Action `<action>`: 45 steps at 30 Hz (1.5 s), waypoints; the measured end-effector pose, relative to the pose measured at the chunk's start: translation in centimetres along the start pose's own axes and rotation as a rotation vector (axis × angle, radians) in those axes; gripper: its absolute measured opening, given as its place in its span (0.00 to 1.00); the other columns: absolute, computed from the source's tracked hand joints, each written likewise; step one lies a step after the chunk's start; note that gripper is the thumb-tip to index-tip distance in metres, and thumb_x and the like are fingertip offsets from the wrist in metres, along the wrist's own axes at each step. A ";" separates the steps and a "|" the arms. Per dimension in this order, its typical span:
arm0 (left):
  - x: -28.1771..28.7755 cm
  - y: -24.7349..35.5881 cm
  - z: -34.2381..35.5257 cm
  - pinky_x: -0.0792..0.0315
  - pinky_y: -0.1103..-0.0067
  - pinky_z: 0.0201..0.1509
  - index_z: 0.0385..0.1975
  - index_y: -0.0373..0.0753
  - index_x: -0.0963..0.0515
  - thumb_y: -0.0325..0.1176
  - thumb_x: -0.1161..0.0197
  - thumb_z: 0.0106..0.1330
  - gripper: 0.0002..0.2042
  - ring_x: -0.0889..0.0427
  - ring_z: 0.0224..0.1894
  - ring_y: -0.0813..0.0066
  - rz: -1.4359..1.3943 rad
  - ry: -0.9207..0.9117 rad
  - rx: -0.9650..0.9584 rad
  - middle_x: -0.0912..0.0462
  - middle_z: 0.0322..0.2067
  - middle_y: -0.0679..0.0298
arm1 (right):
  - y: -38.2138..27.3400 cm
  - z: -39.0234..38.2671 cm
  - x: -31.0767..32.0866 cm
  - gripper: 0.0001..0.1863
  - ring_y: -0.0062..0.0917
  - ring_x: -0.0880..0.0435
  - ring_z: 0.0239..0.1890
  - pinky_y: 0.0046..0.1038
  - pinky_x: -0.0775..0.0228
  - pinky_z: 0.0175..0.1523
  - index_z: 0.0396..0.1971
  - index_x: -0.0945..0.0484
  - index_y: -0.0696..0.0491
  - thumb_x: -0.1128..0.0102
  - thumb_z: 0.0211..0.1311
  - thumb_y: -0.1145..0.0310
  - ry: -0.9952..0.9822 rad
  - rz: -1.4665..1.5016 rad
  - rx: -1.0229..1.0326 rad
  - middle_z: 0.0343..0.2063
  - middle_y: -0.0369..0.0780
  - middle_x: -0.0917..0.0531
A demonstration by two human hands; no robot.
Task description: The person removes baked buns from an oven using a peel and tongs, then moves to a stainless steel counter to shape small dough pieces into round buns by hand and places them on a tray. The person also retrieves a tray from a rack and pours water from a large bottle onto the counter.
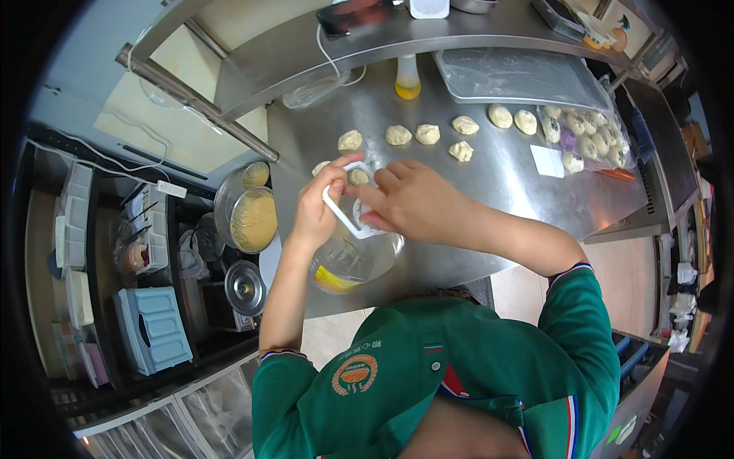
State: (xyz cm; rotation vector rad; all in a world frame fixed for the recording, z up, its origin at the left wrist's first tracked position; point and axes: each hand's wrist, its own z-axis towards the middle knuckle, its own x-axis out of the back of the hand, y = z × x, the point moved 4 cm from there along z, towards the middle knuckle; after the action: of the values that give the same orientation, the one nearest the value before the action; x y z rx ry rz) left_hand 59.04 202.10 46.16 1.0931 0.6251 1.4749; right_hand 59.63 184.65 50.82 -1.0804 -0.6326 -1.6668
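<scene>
My left hand [314, 208] grips a white plastic tool [341, 217] with an open, loop-like frame, held tilted above the table. My right hand [405, 197] is at the tool's other side, its fingers bent together; what they pinch, if anything, is hidden. Just below both hands stands a clear bowl [380, 262] with yellow liquid [333, 280] at its near left side. Beyond the hands, pale dough pieces lie in a loose row, among them one dough ball [350, 140] at the left and another [460, 151] to the right.
A squeeze bottle [408, 79] with yellow liquid stands at the back, near a metal tray [527, 80]. Bagged filled dough balls [592, 138] lie at the right. A bowl of yellowish filling [254, 220] sits left, beside a shelf [95, 252]. A steel shelf [428, 46] overhangs the table.
</scene>
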 end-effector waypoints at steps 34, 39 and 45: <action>-17.2 -22.9 -9.0 0.18 0.64 0.44 0.57 0.32 0.29 0.31 0.50 0.75 0.15 0.15 0.44 0.58 -1.354 0.984 0.958 0.19 0.48 0.52 | 12.1 -18.2 3.1 0.40 0.34 0.21 0.60 0.58 0.44 0.72 0.53 0.30 0.54 0.53 0.66 0.28 0.758 1.435 -0.763 0.52 0.46 0.18; -16.7 -23.6 -7.4 0.16 0.60 0.46 0.59 0.32 0.34 0.30 0.52 0.74 0.17 0.14 0.45 0.53 -1.343 0.943 0.938 0.21 0.51 0.48 | 11.9 -14.6 3.8 0.36 0.48 0.37 0.73 0.51 0.48 0.74 0.55 0.30 0.50 0.50 0.66 0.31 0.798 1.060 -0.486 0.66 0.56 0.30; -16.4 -21.6 -6.8 0.15 0.60 0.43 0.55 0.34 0.31 0.32 0.47 0.71 0.15 0.13 0.41 0.55 -1.118 0.761 1.000 0.18 0.47 0.50 | 12.9 -7.3 4.5 0.34 0.50 0.26 0.65 0.51 0.45 0.73 0.56 0.33 0.54 0.51 0.71 0.36 0.612 0.729 -0.263 0.57 0.60 0.23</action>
State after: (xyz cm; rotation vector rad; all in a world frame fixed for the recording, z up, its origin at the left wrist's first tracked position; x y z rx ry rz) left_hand 61.87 192.48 20.05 0.5525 2.2245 0.4493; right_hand 68.67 172.06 50.23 -0.7706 0.3580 -1.3253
